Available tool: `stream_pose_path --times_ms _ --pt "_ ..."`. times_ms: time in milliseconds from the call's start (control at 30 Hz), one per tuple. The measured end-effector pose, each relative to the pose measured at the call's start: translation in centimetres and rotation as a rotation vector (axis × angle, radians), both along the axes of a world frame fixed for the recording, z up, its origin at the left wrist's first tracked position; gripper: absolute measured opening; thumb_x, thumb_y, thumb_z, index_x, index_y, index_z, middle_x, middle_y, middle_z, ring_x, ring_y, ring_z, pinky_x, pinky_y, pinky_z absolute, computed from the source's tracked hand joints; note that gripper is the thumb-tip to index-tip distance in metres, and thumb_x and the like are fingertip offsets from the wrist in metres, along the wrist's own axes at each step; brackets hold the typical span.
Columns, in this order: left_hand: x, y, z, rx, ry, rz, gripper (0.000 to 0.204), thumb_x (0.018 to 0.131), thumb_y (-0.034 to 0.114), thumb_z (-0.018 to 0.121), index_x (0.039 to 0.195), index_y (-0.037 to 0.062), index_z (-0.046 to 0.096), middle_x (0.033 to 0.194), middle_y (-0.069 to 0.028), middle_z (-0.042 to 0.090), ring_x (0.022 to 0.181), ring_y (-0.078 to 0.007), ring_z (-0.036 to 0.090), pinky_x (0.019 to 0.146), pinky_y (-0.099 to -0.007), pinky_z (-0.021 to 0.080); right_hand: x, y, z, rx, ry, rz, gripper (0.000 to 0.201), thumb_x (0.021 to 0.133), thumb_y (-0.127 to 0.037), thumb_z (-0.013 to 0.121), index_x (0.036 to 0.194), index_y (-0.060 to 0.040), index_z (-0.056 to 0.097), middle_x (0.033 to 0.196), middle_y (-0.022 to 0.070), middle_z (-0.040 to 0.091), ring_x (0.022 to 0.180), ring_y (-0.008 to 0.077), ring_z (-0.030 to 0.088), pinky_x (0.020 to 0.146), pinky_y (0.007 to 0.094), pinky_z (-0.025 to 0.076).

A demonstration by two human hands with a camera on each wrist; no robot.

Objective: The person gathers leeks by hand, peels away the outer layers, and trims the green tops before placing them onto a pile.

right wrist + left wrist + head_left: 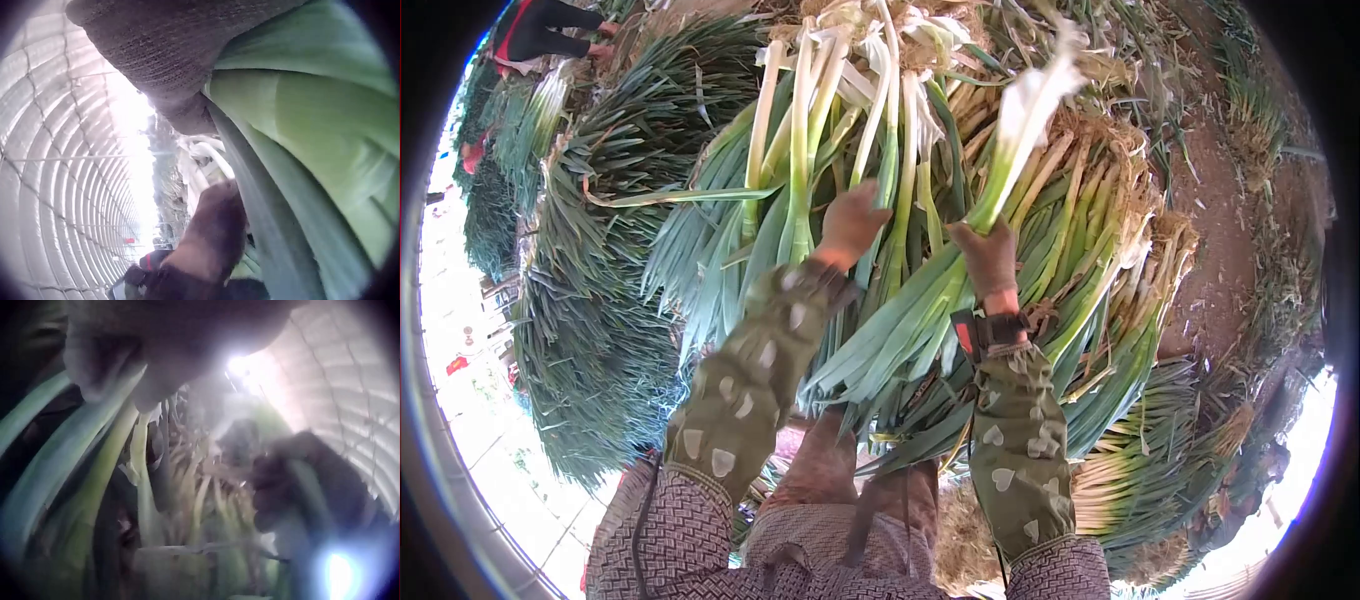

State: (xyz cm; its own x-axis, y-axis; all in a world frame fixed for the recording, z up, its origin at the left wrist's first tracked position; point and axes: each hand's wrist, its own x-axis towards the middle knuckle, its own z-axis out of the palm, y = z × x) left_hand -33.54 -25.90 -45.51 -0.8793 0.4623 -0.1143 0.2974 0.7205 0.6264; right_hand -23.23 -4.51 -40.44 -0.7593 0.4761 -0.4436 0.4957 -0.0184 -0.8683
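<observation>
The right hand, in a dark knit glove, grips a thick leek whose blurred white root end points up and whose leaves fan toward the lower left. Close by in the right wrist view, the gloved right hand lies against broad green leaves. To its left, the gloved left hand is over leek stalks on the pile. In the left wrist view, the left hand is blurred beside a few green stalks; whether its fingers close on one cannot be told.
A large heap of dark green leek leaves lies at left. More leeks with roots fill the right side, with another stack below them. Bare ground shows at far right. Another person is at upper left.
</observation>
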Motion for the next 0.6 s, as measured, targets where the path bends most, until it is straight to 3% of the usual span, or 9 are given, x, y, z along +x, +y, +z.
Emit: stream_pose_path --times_ms 33,100,133,200,300,333,400,467,600 --pt "-1.4 2.4 2.0 -0.24 -0.099 0.014 0.046 0.086 0.028 0.069 0.12 -0.0003 0.058 0.113 -0.0239 0.068 0.101 -0.04 0.068 0.087 -0.046 0.056 0.0 -0.5 -0.6 -0.056 -0.019 0.016 0.027 0.08 -0.012 0.074 0.1 0.003 0.064 0.085 0.0102 0.07 0.074 0.0169 0.066 0.069 0.0313 0.054" --pt "-2.9 5.2 1.2 -0.391 -0.115 0.114 0.04 0.085 0.026 0.069 0.113 0.0012 0.056 0.108 -0.0232 0.07 0.096 -0.0397 0.07 0.083 -0.0494 0.056 -0.7 -2.1 -1.8 -0.176 -0.049 0.053 0.029 0.079 -0.012 0.073 0.102 0.003 0.063 0.086 0.0104 0.07 0.074 0.0174 0.066 0.069 0.0316 0.054" --pt "-3.6 5.6 0.3 -0.422 -0.158 0.142 0.041 0.085 0.026 0.069 0.114 0.0017 0.055 0.104 -0.0239 0.07 0.094 -0.0402 0.07 0.083 -0.0503 0.055 -0.6 -3.1 -3.5 -0.129 -0.115 0.104 0.034 0.078 -0.014 0.074 0.105 0.0027 0.062 0.087 0.0101 0.07 0.075 0.0172 0.066 0.072 0.0313 0.054" --pt "-4.1 6.1 -1.4 -0.481 -0.248 0.187 0.042 0.085 0.026 0.069 0.116 0.0027 0.053 0.095 -0.0253 0.071 0.091 -0.0414 0.07 0.082 -0.0519 0.054 -0.1 -5.8 -6.2 -0.162 -0.089 0.019 0.035 0.077 -0.014 0.074 0.105 0.002 0.063 0.088 0.0099 0.07 0.077 0.0166 0.066 0.073 0.0311 0.053" --pt "-4.2 5.3 -0.7 -0.45 -0.207 0.167 0.038 0.082 0.023 0.067 0.111 0.0011 0.056 0.089 -0.0198 0.072 0.084 -0.0412 0.071 0.077 -0.0517 0.055 -0.1 -7.7 -8.1 -0.169 -0.125 -0.027 0.037 0.076 -0.013 0.073 0.108 0.0004 0.063 0.09 0.0097 0.07 0.08 0.0169 0.066 0.075 0.0303 0.053" --pt "-4.1 4.5 0.2 -0.404 -0.202 0.142 0.039 0.081 0.023 0.065 0.111 0.0002 0.055 0.088 -0.0218 0.072 0.082 -0.0427 0.07 0.077 -0.0526 0.055 0.0 -8.3 -9.2 -0.193 -0.104 -0.052 0.038 0.075 -0.013 0.073 0.109 0.0003 0.063 0.09 0.0098 0.07 0.08 0.0175 0.066 0.076 0.0306 0.053" --pt "-3.6 2.3 2.7 -0.37 -0.225 0.102 0.042 0.082 0.026 0.064 0.114 -0.0005 0.056 0.088 -0.023 0.071 0.082 -0.0431 0.069 0.077 -0.0531 0.054 -0.1 -9.1 -10.6 -0.27 -0.052 -0.083 0.038 0.077 -0.011 0.074 0.113 0.0 0.065 0.093 0.0049 0.069 0.082 0.0155 0.064 0.075 0.0305 0.051" --pt "-1.5 -0.2 4.0 -0.312 -0.242 0.071 0.046 0.082 0.028 0.064 0.116 -0.0011 0.057 0.088 -0.0239 0.07 0.084 -0.0431 0.069 0.078 -0.0527 0.054 -0.2 -9.2 -10.9 -0.196 -0.158 0.006 0.04 0.076 -0.012 0.074 0.112 0.0009 0.063 0.091 0.0073 0.07 0.08 0.0172 0.065 0.075 0.0314 0.052" --pt "3.3 -4.2 3.7 -0.048 -0.213 0.133 0.049 0.081 0.029 0.067 0.12 -0.0017 0.062 0.098 -0.0253 0.069 0.093 -0.0421 0.067 0.083 -0.0494 0.053 -0.9 -8.9 -10.3 -0.22 -0.227 0.04 0.039 0.076 -0.011 0.076 0.11 0.0012 0.063 0.09 0.0068 0.069 0.078 0.0157 0.064 0.073 0.0305 0.052"
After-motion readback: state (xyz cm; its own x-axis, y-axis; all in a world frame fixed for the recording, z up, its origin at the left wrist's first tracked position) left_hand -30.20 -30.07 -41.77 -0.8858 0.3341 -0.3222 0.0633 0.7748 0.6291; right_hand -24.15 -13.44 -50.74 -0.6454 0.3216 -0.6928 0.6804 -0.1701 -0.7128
